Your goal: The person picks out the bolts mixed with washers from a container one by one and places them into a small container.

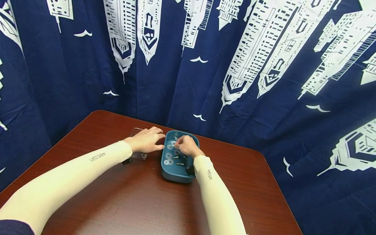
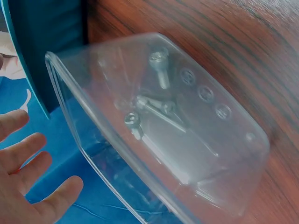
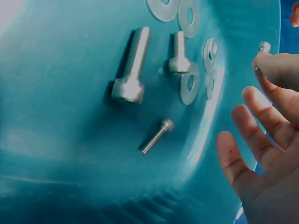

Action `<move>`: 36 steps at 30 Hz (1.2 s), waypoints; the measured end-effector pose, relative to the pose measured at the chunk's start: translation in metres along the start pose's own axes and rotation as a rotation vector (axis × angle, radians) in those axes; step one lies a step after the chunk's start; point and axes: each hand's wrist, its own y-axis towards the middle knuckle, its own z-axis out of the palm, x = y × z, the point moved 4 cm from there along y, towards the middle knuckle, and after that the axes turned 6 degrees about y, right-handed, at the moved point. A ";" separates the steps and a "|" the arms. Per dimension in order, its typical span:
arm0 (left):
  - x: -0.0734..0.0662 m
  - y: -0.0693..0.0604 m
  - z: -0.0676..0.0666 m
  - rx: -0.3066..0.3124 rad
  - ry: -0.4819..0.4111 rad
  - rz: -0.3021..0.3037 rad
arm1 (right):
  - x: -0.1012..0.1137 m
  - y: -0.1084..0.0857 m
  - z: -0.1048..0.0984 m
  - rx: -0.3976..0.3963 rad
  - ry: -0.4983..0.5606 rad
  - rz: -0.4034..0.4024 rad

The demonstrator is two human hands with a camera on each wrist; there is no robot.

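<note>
A blue bin on the table holds several screws and washers. Over it, my right hand pinches a small screw between thumb and index finger; the other fingers spread apart. Below, in the right wrist view, lie a large screw, two smaller ones and flat washers. My left hand hovers with spread fingers between the bin's left edge and a clear plastic box. In the left wrist view, that hand is beside the clear box, which contains several screws.
The brown table carries the bin and the clear box near its back edge. Behind it hangs a dark blue curtain with white building prints.
</note>
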 end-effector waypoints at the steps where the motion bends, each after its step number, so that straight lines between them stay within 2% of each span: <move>1: 0.001 -0.001 0.000 -0.001 -0.001 -0.003 | 0.001 0.000 0.000 -0.001 0.003 -0.001; 7: 0.011 -0.006 -0.001 0.002 0.001 -0.024 | 0.007 0.001 0.000 -0.016 0.028 -0.022; 22: 0.032 -0.019 -0.010 -0.054 0.022 -0.037 | 0.020 0.006 -0.004 -0.038 0.064 -0.092; 27: 0.038 -0.023 -0.011 -0.068 0.026 -0.040 | 0.026 0.006 -0.005 -0.037 0.062 -0.096; 36: 0.049 -0.030 -0.013 -0.088 0.024 -0.052 | 0.038 0.008 -0.005 -0.057 0.047 -0.151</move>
